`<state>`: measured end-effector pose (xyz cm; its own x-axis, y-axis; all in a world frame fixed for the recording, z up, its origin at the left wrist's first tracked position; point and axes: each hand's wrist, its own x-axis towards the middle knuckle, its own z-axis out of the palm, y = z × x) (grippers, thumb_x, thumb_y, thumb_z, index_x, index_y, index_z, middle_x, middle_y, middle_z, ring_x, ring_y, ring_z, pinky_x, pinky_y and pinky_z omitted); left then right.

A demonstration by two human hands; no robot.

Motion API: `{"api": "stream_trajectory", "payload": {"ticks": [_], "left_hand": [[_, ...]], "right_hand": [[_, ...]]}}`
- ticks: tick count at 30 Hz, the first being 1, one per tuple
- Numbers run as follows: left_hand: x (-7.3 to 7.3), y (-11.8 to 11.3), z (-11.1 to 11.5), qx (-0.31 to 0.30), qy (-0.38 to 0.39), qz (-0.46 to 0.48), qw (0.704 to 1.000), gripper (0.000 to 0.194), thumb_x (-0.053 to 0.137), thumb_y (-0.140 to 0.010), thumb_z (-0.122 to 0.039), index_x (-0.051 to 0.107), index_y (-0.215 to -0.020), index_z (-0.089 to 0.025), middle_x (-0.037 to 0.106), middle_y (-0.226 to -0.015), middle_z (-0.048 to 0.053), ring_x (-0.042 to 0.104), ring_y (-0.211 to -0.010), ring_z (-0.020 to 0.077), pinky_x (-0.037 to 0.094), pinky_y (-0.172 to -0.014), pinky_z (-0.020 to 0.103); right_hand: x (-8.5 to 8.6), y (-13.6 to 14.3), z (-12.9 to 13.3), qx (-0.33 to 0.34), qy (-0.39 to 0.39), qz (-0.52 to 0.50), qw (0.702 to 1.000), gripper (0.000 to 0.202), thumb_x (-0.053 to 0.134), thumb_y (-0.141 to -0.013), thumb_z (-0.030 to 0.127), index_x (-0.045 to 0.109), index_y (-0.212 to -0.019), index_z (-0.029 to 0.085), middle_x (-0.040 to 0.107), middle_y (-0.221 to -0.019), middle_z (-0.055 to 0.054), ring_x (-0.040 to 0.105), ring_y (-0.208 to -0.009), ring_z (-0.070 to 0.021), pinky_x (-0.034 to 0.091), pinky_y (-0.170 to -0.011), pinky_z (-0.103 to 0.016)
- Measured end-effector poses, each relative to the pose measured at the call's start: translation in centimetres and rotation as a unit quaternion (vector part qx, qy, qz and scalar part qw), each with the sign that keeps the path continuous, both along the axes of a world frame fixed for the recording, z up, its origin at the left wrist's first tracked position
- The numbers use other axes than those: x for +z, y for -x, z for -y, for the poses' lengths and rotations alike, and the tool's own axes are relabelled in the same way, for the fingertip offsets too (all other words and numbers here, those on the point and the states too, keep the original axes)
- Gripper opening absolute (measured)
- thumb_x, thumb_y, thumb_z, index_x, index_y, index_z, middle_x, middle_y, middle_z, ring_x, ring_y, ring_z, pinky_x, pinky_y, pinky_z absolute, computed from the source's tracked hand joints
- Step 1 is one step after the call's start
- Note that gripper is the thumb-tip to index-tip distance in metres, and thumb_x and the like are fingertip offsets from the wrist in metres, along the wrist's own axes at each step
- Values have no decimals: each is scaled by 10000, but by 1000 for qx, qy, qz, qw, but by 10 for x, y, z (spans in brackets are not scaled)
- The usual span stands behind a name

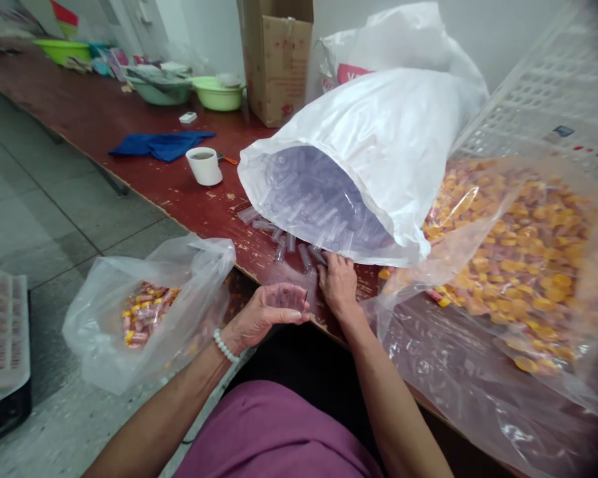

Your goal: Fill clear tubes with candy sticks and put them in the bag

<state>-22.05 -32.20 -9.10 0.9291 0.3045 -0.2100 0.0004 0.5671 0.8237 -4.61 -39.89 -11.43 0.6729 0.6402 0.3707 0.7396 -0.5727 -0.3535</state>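
Note:
My left hand (279,305) is closed around several clear plastic tubes (285,297), held palm up just off the table's front edge. A string of pale beads circles that wrist. To its right, my right hand (339,282) rests palm down on the table by the mouth of a big white sack (379,139). Its fingers curl onto a clear tube (317,256) at the sack's lower lip; the fingertips are partly hidden. The sack lies on its side, full of similar clear tubes (323,192). Several loose tubes (280,249) have spilled onto the table in front of it.
Right of the sack, a clear bag holds many orange-capped pieces (533,265) beside a white plastic crate (543,99). A plastic bag (104,285) with wrapped pieces hangs left of my knees. A white cup (204,166), blue cloth (162,145) and carton (284,66) stand farther back.

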Motion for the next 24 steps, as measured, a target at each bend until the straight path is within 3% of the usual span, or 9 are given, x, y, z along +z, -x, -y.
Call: {"api": "stream_trajectory", "payload": {"ticks": [2,5,8,12,16,19,22,24], "left_hand": [[-1,-1,1,22,-15,11,1000,355,784,-583,-90,675,-914,-155,712,-873,53,666,-819,185,523,-805,347],[-5,-2,-2,56,-52,22,997,351,779,-615,-124,669,-946,-162,715,-916,59,656,-868,179,515,-806,307],[-7,-4,-4,95,-82,-3,992,394,772,-645,-164,646,-1018,-168,704,-939,61,650,-856,173,526,-753,284],[-4,-8,2,73,-39,-21,996,422,756,-678,-206,611,-1074,-194,687,-959,51,644,-833,168,541,-671,277],[1,-11,16,-22,19,10,1000,383,721,-723,-194,610,-1089,-209,656,-1095,64,623,-974,181,523,-766,282],[3,-13,27,-63,-6,41,997,501,744,-677,-122,583,-1142,-213,611,-1213,78,567,-1117,203,472,-908,295],[2,-17,37,-57,-68,33,996,572,784,-599,-85,576,-1123,-188,641,-1154,83,587,-1085,212,469,-925,301],[-1,-21,43,-23,-113,11,993,551,799,-571,-103,580,-1071,-172,668,-1063,75,627,-981,206,517,-806,270]], "right_hand": [[0,3,5,-14,-6,4,1000,246,485,-838,149,597,-1056,136,614,-951,-134,515,-905,-248,427,-803,-379],[17,18,27,-13,-69,-14,997,283,431,-845,129,571,-1091,128,568,-1024,-143,526,-935,-234,438,-829,-378],[45,41,56,58,-135,-83,986,307,432,-848,134,568,-1119,177,525,-1057,-107,532,-971,-203,453,-860,-356],[72,70,78,175,-116,-194,958,309,462,-842,142,587,-1109,234,519,-1007,-67,549,-886,-166,490,-751,-299],[71,77,78,172,-128,-238,947,286,516,-833,163,567,-1108,224,575,-974,-46,569,-828,-148,492,-749,-292],[60,74,78,146,-147,-271,940,261,572,-816,196,569,-1077,217,620,-968,-36,588,-843,-154,491,-767,-300],[55,76,79,127,-162,-301,931,263,623,-787,213,581,-1046,205,636,-988,-41,600,-878,-162,492,-781,-304],[59,79,83,128,-171,-304,928,273,647,-772,225,584,-1037,202,638,-988,-40,604,-861,-153,493,-766,-288]]}}
